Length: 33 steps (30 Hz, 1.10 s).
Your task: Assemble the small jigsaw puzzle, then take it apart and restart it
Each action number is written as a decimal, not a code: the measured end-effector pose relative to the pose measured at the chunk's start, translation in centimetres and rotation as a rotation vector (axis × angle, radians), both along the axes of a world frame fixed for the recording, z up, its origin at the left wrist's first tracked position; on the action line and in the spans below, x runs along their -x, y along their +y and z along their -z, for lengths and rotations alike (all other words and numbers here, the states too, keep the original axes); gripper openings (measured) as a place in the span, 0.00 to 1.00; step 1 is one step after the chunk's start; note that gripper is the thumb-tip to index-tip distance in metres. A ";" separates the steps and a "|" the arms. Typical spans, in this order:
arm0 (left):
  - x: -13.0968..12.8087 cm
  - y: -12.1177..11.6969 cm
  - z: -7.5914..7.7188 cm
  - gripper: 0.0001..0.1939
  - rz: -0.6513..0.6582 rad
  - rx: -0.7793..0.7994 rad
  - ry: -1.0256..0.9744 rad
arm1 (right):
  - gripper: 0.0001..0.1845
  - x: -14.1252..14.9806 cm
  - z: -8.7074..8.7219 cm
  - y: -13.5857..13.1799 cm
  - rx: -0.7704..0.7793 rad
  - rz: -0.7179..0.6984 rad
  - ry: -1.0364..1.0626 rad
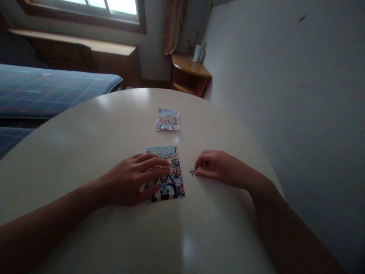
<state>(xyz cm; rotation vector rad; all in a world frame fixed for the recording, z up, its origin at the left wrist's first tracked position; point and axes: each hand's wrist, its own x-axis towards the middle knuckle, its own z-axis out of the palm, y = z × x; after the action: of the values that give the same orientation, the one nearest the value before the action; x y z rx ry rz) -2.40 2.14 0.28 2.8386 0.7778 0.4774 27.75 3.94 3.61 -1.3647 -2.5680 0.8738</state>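
A rectangular jigsaw puzzle with a blue cartoon dog and the lettering "Bluey" lies flat on the white table. My left hand rests over its left side with fingers spread, hiding part of the picture. Just right of the puzzle, my right hand pinches a small puzzle piece between thumb and fingertips, close to the tabletop. Farther back lies a smaller, slightly curled sheet printed with a similar picture.
The round white table fills the foreground. A wall runs along the right side. Beyond the table stand a mattress with a blue plaid cover, a wooden desk under the window, and a corner shelf.
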 end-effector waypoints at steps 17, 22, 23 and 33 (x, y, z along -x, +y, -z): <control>-3.3 -6.4 -0.7 0.08 0.025 -0.208 0.191 | 0.06 0.5 -0.4 0.1 -0.001 0.036 -0.018; -3.5 -7.3 -0.4 0.12 -0.029 -0.216 0.219 | 0.06 0.7 -0.3 0.2 -0.022 0.021 -0.023; -3.5 -7.3 -0.4 0.14 -0.037 -0.214 0.230 | 0.06 0.7 -0.2 0.2 -0.024 0.023 -0.024; -3.1 -7.3 0.0 0.18 -0.095 -0.160 0.238 | 0.07 0.9 0.2 0.0 -0.054 0.041 -0.020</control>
<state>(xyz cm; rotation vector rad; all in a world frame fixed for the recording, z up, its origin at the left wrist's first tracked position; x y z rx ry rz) 0.67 -5.20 0.25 3.0567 0.9592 0.2250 26.88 3.93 3.37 -1.4120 -2.5489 0.7829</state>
